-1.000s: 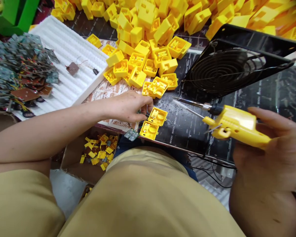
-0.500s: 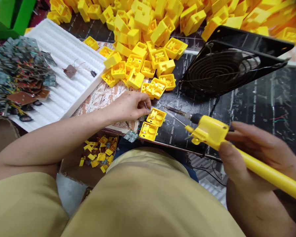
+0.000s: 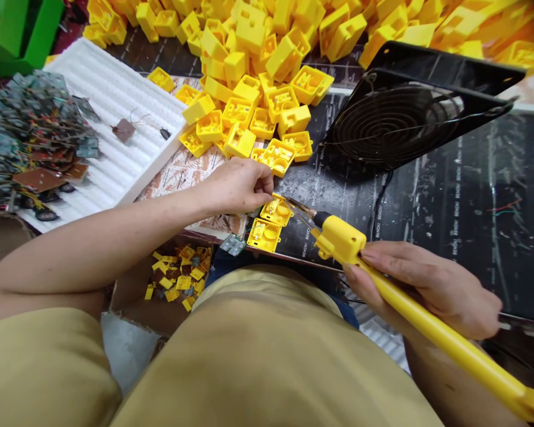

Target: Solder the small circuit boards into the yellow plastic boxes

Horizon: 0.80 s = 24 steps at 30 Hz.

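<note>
In my right hand is a yellow soldering iron, gripped around its handle. Its dark metal tip reaches over the upper of two small yellow plastic housings at the bench's front edge. My left hand is closed in a pinch just above that housing's left corner; whatever lies between its fingertips is too small to make out. Directly below sits the second yellow housing, open side up. A small green circuit board hangs by thin wires at that one's left side, over the bench edge.
A black fan stands at the right rear. Yellow housings are heaped across the back. On the left, a white foam tray carries piled circuit boards. Below the bench, a cardboard box contains yellow pieces.
My right hand has brought the soldering iron leftward, so its tip is now over the upper housing. My left hand stays pinched near the same corner.
</note>
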Motion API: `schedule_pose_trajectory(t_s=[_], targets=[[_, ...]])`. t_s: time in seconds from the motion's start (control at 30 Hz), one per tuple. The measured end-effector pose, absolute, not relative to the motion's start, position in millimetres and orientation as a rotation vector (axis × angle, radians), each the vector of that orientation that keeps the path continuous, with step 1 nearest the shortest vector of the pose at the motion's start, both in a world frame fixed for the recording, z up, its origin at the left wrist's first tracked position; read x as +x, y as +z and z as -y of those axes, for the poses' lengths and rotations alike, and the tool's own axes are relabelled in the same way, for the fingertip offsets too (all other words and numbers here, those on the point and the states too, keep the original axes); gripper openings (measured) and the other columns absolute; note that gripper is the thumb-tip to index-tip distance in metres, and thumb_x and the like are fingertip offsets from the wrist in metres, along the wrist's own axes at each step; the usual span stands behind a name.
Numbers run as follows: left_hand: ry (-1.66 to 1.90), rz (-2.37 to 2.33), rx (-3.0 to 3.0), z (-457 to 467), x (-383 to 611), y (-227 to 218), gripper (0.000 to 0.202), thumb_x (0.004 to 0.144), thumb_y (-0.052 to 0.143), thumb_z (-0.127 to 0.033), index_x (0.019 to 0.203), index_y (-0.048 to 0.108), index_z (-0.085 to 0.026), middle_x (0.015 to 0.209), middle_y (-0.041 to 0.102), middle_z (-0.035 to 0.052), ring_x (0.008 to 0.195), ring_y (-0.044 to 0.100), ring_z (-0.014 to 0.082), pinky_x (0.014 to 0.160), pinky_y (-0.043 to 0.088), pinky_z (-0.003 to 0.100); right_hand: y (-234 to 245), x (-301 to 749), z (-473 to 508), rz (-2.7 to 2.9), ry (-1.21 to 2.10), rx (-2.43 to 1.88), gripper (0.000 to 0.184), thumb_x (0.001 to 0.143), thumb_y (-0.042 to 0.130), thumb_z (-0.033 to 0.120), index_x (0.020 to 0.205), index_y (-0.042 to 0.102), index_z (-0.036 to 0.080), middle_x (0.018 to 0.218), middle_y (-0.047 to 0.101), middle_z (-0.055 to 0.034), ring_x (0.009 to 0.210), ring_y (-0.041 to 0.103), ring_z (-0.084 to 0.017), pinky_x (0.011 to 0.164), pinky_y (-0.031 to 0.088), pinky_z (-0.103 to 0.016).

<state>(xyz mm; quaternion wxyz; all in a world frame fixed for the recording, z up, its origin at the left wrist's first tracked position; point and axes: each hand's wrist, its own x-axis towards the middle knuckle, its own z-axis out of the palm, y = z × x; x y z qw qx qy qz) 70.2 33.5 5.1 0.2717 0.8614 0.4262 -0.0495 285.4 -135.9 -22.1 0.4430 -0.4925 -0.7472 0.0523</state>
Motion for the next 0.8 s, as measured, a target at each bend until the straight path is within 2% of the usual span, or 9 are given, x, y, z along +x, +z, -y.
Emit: schedule_pose_trajectory(t_s=[0.1,0.23,0.4,0.63,0.73,0.8], targets=[[-0.131,-1.154,2.321,-34,68,7,0.01,0.076,0.068,-0.021,0.081,0.076,-0.016,0.07,0.071,-0.0003,0.067,0.064,0.012,0.067,0.044,0.023,-16,283,137,1.884,0.064,-1.195,0.022,0.084,0.069,0.009,0.101,0.062,0.02,0.078,0.07,-0.0019,0.065,0.07,-0.015,0.054,0.057,-0.02],[-0.132,-1.149,2.232,-35,66,9,0.012,0.077,0.067,-0.021,0.082,0.076,-0.016,0.072,0.072,-0.0004,0.066,0.064,0.0114,0.068,0.045,0.023,-16,284,139,1.904,0.082,-1.211,0.02,0.086,0.069,0.013,0.101,0.059,0.022,0.077,0.069,-0.0009,0.064,0.069,-0.014,0.052,0.056,-0.021],[-0.141,-1.145,2.204,-35,69,6,0.013,0.075,0.066,-0.017,0.084,0.075,-0.014,0.072,0.072,-0.0005,0.065,0.063,0.0105,0.067,0.045,0.022,-20,285,139,1.907,0.128,-1.254,0.006,0.09,0.065,0.018,0.093,0.061,0.021,0.076,0.07,-0.0014,0.063,0.069,-0.013,0.053,0.056,-0.02],[-0.203,-1.154,2.268,-36,74,8,0.011,0.074,0.067,-0.018,0.082,0.074,-0.014,0.07,0.069,-0.001,0.064,0.061,0.0099,0.065,0.042,0.022,-17,286,137,2.056,0.164,-1.317,0.007,0.092,0.063,0.019,0.085,0.062,0.02,0.075,0.071,-0.0008,0.068,0.07,-0.012,0.065,0.059,-0.018],[-0.225,-1.145,2.288,-36,76,9,0.01,0.073,0.067,-0.017,0.08,0.074,-0.014,0.067,0.068,-0.0011,0.063,0.061,0.0108,0.065,0.042,0.022,-15,285,133,2.091,0.141,-1.262,0.007,0.087,0.068,0.016,0.088,0.063,0.02,0.079,0.072,-0.0007,0.071,0.07,-0.012,0.068,0.06,-0.021],[-0.22,-1.134,2.299,-36,77,8,0.009,0.073,0.067,-0.016,0.079,0.074,-0.014,0.066,0.068,-0.0003,0.065,0.062,0.0125,0.066,0.043,0.024,-11,286,128,2.113,0.091,-1.161,0.017,0.08,0.075,0.012,0.09,0.063,0.019,0.08,0.072,-0.0002,0.07,0.07,-0.012,0.066,0.06,-0.022]])
